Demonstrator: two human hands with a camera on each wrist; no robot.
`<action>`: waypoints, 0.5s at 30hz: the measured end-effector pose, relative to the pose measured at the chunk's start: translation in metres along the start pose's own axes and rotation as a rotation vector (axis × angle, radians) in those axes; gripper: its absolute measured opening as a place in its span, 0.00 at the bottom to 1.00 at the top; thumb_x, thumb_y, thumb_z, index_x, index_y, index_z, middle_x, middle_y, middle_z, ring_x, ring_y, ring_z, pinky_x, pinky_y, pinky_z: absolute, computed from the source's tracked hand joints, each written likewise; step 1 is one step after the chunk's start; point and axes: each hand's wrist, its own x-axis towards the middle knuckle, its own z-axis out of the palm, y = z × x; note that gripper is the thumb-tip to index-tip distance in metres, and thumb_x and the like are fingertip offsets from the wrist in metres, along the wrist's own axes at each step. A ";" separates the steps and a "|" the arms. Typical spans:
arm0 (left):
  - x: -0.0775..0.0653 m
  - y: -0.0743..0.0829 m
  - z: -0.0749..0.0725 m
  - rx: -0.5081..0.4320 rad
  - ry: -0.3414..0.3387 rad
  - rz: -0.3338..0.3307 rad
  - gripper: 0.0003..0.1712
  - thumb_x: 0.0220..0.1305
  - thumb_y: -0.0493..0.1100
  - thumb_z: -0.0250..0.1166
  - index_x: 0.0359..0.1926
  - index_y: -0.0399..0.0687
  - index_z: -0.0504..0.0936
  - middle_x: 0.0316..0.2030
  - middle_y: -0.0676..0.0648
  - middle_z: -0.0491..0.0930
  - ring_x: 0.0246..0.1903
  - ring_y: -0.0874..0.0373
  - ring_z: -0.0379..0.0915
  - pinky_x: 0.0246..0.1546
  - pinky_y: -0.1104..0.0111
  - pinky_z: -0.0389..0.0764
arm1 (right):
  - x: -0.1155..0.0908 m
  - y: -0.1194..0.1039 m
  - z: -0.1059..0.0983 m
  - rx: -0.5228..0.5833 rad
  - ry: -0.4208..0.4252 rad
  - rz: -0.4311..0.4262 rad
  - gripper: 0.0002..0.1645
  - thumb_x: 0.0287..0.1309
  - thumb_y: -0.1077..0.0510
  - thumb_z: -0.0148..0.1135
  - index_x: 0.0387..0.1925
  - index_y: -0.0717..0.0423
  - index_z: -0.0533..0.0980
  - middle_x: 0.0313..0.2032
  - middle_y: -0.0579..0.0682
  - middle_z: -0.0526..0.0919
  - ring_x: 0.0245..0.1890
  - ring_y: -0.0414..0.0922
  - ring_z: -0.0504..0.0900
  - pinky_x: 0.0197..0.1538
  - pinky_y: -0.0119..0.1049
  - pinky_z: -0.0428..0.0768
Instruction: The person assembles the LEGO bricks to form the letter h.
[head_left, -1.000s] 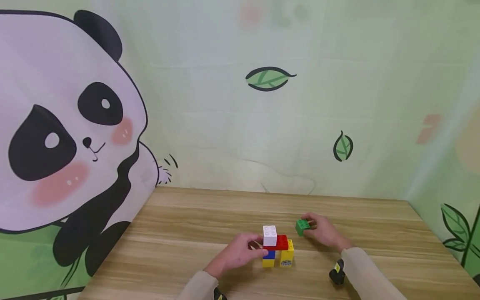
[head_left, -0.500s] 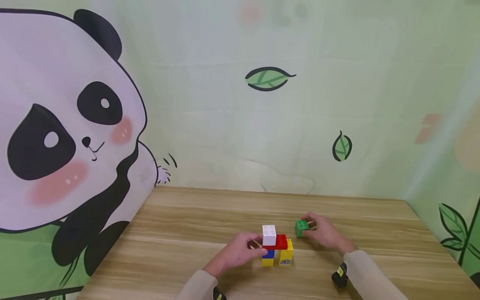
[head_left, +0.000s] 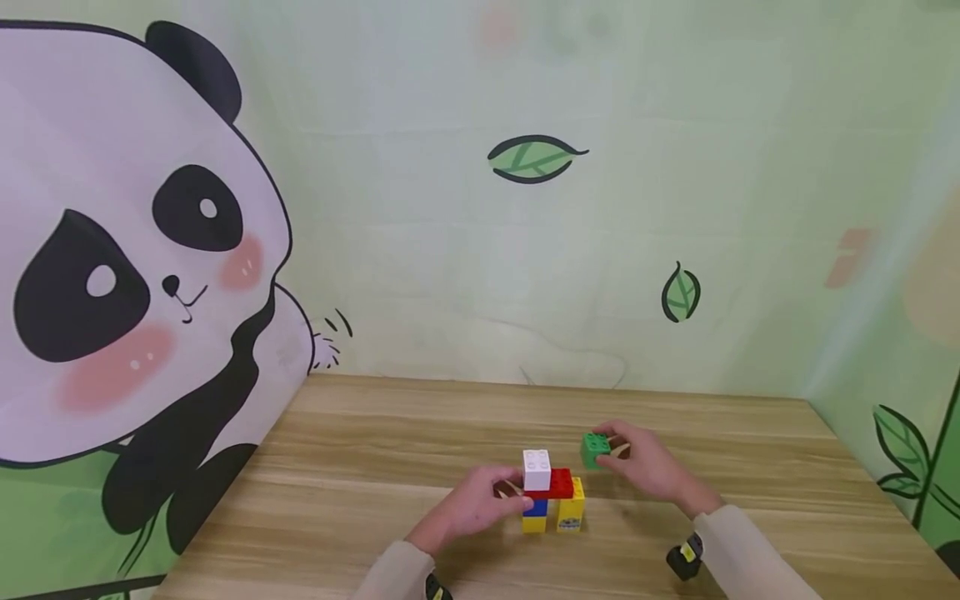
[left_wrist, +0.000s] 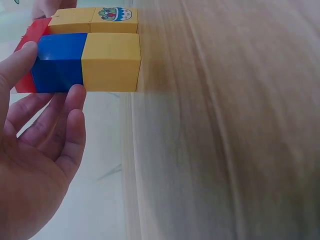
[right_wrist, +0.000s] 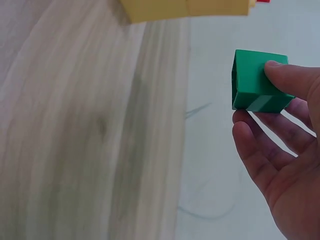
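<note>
A small arch of toy building bricks stands on the wooden table. Its left leg is a blue brick (left_wrist: pixel 61 55) on a yellow brick (left_wrist: pixel 112 62); its right leg is yellow (head_left: pixel 571 508), with a printed picture. Across both lies a red brick (head_left: pixel 561 482), topped at the left by a white brick (head_left: pixel 536 470). My left hand (head_left: pixel 477 502) grips the arch from the left, thumb and fingers around its upper part. Behind and right of the arch, my right hand (head_left: pixel 651 465) pinches a green brick (right_wrist: pixel 260 80) between thumb and fingers, raised off the table.
The wooden table (head_left: pixel 405 433) runs back to a pale green wall (head_left: pixel 420 250) printed with leaves and a large panda (head_left: pixel 225 333). Black wrist devices hang below both sleeves, the right one (head_left: pixel 684 557) close over the tabletop.
My right hand has shifted slightly left and up, bringing the green brick nearer to the arch. The left hand stays in place on the arch.
</note>
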 end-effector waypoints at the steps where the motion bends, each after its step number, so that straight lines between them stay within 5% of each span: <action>1: 0.000 0.000 0.000 0.000 0.001 -0.006 0.16 0.60 0.48 0.67 0.48 0.50 0.82 0.42 0.55 0.80 0.37 0.62 0.75 0.39 0.70 0.77 | 0.000 -0.002 0.000 0.000 -0.002 -0.009 0.21 0.58 0.58 0.64 0.54 0.55 0.74 0.44 0.46 0.79 0.42 0.44 0.76 0.43 0.37 0.77; 15: 0.000 -0.001 0.000 0.001 -0.006 0.002 0.17 0.60 0.49 0.67 0.49 0.50 0.82 0.42 0.55 0.80 0.37 0.63 0.75 0.38 0.69 0.77 | -0.011 -0.036 -0.010 0.047 -0.003 -0.175 0.21 0.60 0.57 0.63 0.54 0.57 0.73 0.43 0.47 0.80 0.41 0.47 0.77 0.43 0.40 0.79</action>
